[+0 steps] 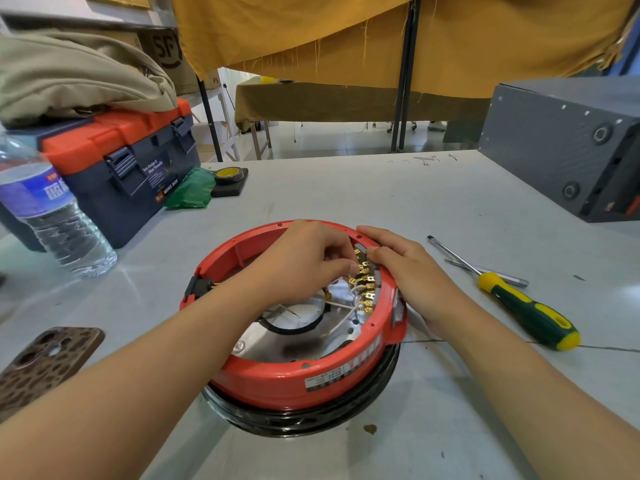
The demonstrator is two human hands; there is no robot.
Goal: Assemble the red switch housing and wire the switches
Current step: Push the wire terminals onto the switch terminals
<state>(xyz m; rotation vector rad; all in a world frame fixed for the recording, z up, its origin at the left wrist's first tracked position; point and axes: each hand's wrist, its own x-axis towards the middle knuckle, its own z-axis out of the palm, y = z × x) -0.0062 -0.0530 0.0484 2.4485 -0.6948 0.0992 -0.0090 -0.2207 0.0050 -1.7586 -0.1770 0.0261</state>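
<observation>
Near the front edge of the surface (450, 209), the red switch housing (294, 382) sits open side up. Left hand (304, 261) reaches in, its grip pinched at the brass terminals (365, 285), which run along the right inner wall. Right hand (408, 268) lies flat on the rim just outside them, fingers relaxed, steadying. Screwdriver (519, 299) lies further right.

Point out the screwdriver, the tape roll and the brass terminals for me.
screwdriver (526, 308): head view, on its green and yellow handle.
tape roll (227, 174): head view, on its yellow top face.
brass terminals (367, 289): head view, mid-row inside the red housing's right wall.
</observation>
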